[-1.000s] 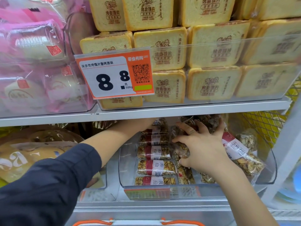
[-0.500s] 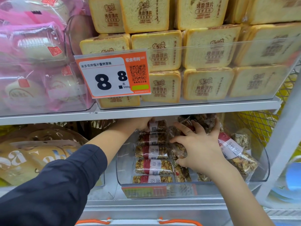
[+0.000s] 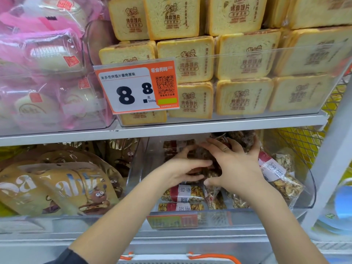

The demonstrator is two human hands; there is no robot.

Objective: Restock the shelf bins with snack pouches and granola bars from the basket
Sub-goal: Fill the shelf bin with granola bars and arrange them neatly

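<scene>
A clear bin [image 3: 309,189] on the lower shelf holds several granola bars in clear wrappers with red-and-white labels. Two bars [image 3: 182,194] lie stacked at its front left, and more bars [image 3: 280,175] lean at the right. My left hand [image 3: 177,173] reaches in from the left, thumb up, its fingers round a blurred bunch of bars [image 3: 202,156] in the middle. My right hand [image 3: 237,168] lies spread over the same bunch, its thumb tucked under it. The two hands nearly touch. The basket's grey rim and orange handle [image 3: 215,257] show at the bottom edge.
Gold snack pouches [image 3: 57,189] fill the bin to the left. On the shelf above, toast-shaped packs [image 3: 243,96] sit behind an orange price tag [image 3: 137,88], beside pink packs [image 3: 38,73]. A white shelf upright [image 3: 333,168] and yellow mesh [image 3: 304,143] close the right side.
My left hand has come forward from the back of the bin to the middle, meeting the right hand over the bars. The right hand stayed in place.
</scene>
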